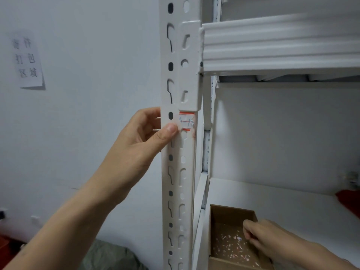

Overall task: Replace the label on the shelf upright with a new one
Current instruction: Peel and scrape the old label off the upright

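White steel shelf upright (176, 191), punched with slots, carries the label (187, 121) just below a beam bracket (191, 75): a small tag with 2 red stripes and blurred handwriting. Left hand (142, 139) clasps the upright, fingers wrapped behind its edge, thumb pressed on the label's left end. Right hand (261, 236) hangs low over an open cardboard box (229, 213) on the shelf board (282, 201), fingers curled together; whether they pinch anything cannot be told. Paper scraps (231, 247) litter the box floor.
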